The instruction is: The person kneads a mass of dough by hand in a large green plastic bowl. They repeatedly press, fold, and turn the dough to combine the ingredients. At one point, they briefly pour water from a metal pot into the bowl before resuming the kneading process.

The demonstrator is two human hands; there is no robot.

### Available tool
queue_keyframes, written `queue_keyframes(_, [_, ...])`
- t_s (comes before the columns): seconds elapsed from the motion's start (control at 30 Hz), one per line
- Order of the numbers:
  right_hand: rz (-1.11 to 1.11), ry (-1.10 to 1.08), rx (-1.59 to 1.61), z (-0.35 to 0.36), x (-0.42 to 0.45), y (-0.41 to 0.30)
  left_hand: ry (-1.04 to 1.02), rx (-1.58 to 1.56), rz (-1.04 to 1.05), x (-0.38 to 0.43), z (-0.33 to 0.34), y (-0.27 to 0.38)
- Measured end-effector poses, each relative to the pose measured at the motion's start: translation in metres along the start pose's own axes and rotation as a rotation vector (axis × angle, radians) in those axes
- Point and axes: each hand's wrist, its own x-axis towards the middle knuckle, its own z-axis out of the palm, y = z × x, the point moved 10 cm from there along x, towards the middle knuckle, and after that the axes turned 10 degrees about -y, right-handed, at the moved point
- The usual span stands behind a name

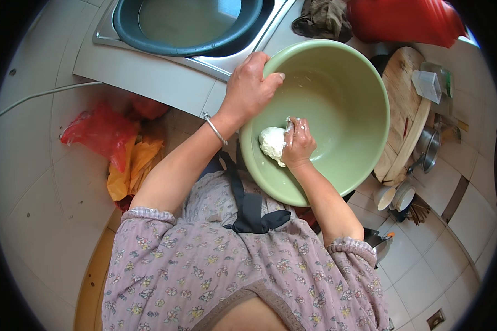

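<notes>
A large light green plastic basin point(348, 120) stands tilted in front of me, at the counter's edge. My left hand point(252, 85) grips its upper left rim, the thumb over the inner side; a metal bangle is on that wrist. Inside the basin, a lump of white dough point(272, 142) rests against the lower left wall. My right hand point(299, 140) presses its knuckles against the right side of the dough, the fingers curled and smeared with white. Whether its fingers hold any dough is hidden.
A dark basin of cloudy water point(182, 53) sits in the steel sink point(211, 68). A crumpled cloth point(325, 18) and a red container point(401, 20) lie beyond the green basin. Wooden boards point(399, 103), a metal pot point(428, 149) and bowls point(385, 197) stand right; red plastic bags point(103, 132) lie left.
</notes>
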Motion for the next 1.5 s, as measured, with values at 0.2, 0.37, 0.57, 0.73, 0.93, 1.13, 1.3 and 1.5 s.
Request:
queue_keyframes(0.2, [-0.036, -0.074, 0.136, 0.016, 0.048, 0.001, -0.021, -0.053, -0.024, 0.001, -0.002, -0.005])
queue_keyframes(0.37, [0.05, -0.1, 0.346, 0.035, 0.066, 0.025, -0.047, -0.006, -0.049, 0.003, -0.002, -0.004])
queue_keyframes(0.57, [0.265, -0.456, 1.185, 0.019, 0.061, 0.025, -0.019, 0.11, -0.041, 0.009, -0.004, -0.008])
queue_keyframes(0.73, [0.205, -0.64, 1.157, -0.029, 0.028, 0.003, -0.05, 0.11, -0.064, 0.011, -0.006, -0.007])
queue_keyframes(0.93, [0.3, -0.737, 1.321, -0.01, -0.008, -0.005, -0.04, 0.118, -0.081, 0.009, -0.005, -0.008])
queue_keyframes(1.13, [0.306, -0.891, 1.399, 0.019, -0.011, -0.029, -0.035, 0.11, -0.108, 0.008, -0.006, -0.009])
queue_keyframes(1.3, [0.293, -1.001, 1.48, 0.025, -0.005, -0.014, -0.03, 0.103, -0.135, 0.007, -0.008, -0.008])
queue_keyframes(1.5, [0.423, -1.145, 1.285, 0.026, -0.014, 0.001, -0.036, 0.138, -0.149, 0.009, -0.007, -0.011])
